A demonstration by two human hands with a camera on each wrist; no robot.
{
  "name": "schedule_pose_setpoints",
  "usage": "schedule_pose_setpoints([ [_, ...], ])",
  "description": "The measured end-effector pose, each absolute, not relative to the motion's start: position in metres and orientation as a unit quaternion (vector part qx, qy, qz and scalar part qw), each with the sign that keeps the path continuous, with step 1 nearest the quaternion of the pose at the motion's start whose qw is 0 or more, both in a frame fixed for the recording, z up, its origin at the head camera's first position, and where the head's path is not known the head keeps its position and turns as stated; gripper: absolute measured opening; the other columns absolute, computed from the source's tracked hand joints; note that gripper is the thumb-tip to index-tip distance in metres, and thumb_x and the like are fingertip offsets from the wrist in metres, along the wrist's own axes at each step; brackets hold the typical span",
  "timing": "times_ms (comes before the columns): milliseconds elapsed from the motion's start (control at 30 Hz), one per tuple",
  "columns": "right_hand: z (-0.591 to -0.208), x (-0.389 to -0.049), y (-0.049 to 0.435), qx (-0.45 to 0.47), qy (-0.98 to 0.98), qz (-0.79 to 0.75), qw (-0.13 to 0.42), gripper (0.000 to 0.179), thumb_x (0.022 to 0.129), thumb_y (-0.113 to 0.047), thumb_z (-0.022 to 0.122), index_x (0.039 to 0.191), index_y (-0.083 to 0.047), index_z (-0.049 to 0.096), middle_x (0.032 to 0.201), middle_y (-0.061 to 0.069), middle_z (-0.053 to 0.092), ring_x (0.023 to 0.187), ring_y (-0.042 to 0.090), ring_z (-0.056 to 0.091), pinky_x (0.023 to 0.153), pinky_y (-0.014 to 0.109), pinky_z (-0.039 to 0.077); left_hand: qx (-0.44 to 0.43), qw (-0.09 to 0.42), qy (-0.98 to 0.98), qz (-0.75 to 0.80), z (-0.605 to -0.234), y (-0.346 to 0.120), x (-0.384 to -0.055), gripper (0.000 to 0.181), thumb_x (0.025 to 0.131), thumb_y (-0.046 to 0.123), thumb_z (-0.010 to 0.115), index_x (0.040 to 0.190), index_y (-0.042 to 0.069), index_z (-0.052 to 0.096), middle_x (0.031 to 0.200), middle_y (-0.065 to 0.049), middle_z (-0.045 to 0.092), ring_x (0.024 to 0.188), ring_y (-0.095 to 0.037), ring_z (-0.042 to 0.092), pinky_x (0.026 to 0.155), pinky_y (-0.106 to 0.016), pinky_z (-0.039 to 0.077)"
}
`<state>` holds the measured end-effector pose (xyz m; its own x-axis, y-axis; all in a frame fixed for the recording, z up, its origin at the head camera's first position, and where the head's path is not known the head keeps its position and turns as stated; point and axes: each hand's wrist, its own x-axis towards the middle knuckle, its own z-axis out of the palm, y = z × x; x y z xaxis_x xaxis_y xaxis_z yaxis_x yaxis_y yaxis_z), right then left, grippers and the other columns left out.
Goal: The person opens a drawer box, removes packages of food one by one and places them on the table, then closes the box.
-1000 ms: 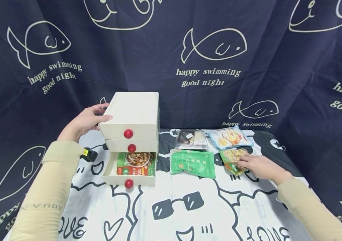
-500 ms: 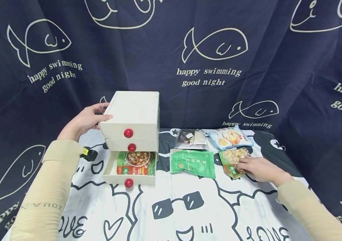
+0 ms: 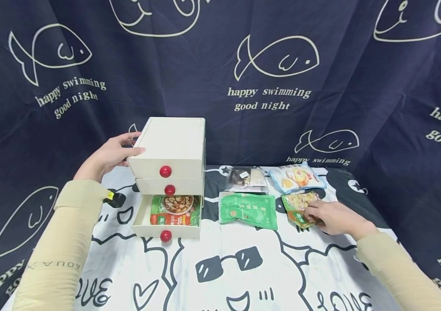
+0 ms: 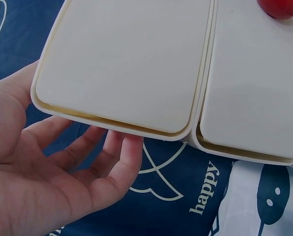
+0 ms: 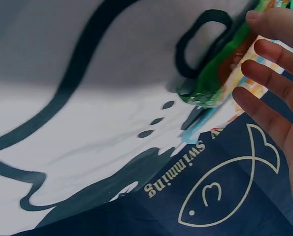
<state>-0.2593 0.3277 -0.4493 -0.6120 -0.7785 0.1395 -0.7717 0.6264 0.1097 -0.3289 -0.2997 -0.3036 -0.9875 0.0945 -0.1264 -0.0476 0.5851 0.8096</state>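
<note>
A white drawer cabinet (image 3: 174, 138) with red round knobs stands left of the middle, its lowest drawer pulled out. Inside that drawer lies a red and green food packet (image 3: 175, 211). My left hand (image 3: 111, 154) rests at the cabinet's upper left edge, thumb on top. In the left wrist view its loosely bent fingers (image 4: 114, 169) meet the side wall. At the right, my right hand (image 3: 337, 218) touches the right part of a green and yellow food packet (image 3: 300, 205). The right wrist view shows its fingers (image 5: 264, 78) spread, thumb over the packet's edge.
A green pouch (image 3: 248, 211) lies in the middle of the patterned cloth (image 3: 282, 276). Behind it is a clear packet (image 3: 247, 179) with dark contents. A light blue packet (image 3: 297, 177) lies at the back right. A black object with a yellow mark (image 3: 115, 198) is by the left sleeve.
My right hand has shifted slightly towards the front, and the green and yellow packet under its fingers has slid and turned a little. My left hand has stayed at the cabinet.
</note>
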Motion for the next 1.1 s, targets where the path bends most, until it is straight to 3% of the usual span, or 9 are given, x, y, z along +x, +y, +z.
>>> schedule_pose_setpoints([
  [200,-0.437,-0.259,0.311,0.438,-0.893,0.002,0.108,0.037,0.062,-0.01,0.08,0.091,-0.025,0.063,0.081,-0.009,0.051,0.067,0.003,0.04,0.052,0.023,0.036,0.011,0.08,0.887,0.455,-0.303,-0.3,-0.328,0.086,0.083,0.046,0.07,0.151,0.02,0.024,0.152,-0.018,0.021,0.12,-0.033,0.04,0.082,-0.035,0.048],
  [467,-0.421,-0.26,0.288,0.46,-0.875,-0.007,0.15,0.044,0.064,-0.015,0.079,0.106,-0.019,0.066,0.102,-0.002,0.062,0.087,0.015,0.059,0.067,0.038,0.052,0.012,0.081,0.886,0.457,-0.303,-0.3,-0.328,0.086,0.083,0.046,0.069,0.151,0.02,0.023,0.153,-0.018,0.019,0.121,-0.034,0.039,0.083,-0.035,0.048],
  [733,-0.41,-0.263,0.27,0.484,-0.854,-0.007,0.194,0.043,0.066,-0.024,0.081,0.105,-0.017,0.064,0.099,-0.003,0.06,0.088,0.015,0.058,0.069,0.037,0.051,0.011,0.081,0.885,0.458,-0.304,-0.3,-0.328,0.085,0.083,0.046,0.069,0.151,0.021,0.024,0.152,-0.018,0.021,0.12,-0.033,0.04,0.081,-0.033,0.048],
  [1100,-0.391,-0.259,0.242,0.471,-0.86,0.026,0.195,0.038,0.075,-0.026,0.074,0.11,-0.015,0.063,0.108,-0.001,0.06,0.102,0.02,0.056,0.083,0.042,0.049,0.011,0.08,0.887,0.455,-0.304,-0.299,-0.327,0.086,0.083,0.047,0.069,0.151,0.021,0.024,0.152,-0.019,0.022,0.119,-0.033,0.042,0.081,-0.033,0.048],
])
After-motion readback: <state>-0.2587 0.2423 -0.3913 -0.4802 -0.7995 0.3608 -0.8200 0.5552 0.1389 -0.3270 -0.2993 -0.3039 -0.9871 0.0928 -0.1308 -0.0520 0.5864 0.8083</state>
